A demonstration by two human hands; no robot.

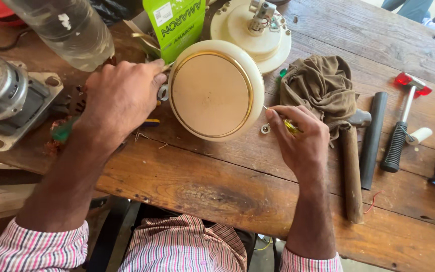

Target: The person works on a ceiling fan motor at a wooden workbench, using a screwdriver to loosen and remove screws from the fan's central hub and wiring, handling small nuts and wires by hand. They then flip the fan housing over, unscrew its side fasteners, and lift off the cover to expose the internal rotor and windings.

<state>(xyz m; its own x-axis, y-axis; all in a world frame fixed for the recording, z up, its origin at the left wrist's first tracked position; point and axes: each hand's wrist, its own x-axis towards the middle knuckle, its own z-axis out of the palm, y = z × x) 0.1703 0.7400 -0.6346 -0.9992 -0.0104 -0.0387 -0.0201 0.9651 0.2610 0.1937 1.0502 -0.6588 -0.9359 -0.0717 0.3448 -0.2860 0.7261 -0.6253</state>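
Head view: left hand (119, 95) grips the rim of 1 cream round motor cover (216, 89), gold ring on its face, mid-bench. Right hand (300, 138) pinches 1 yellow-handled screwdriver (291, 126) at the cover's right edge. 1 washer (265, 129) just beside it. Behind the cover: 1 green upright carton (177, 22), 1 cream base (258, 32). Right of the cover: 1 brown cloth (320, 85), 2 hammers (401, 121). Bare wood toward the bench edge (227, 194).

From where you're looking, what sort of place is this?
Probably a small repair workshop for fans or motors. A worn wooden bench carries a cream round fan housing, a bare electric motor and a mallet.
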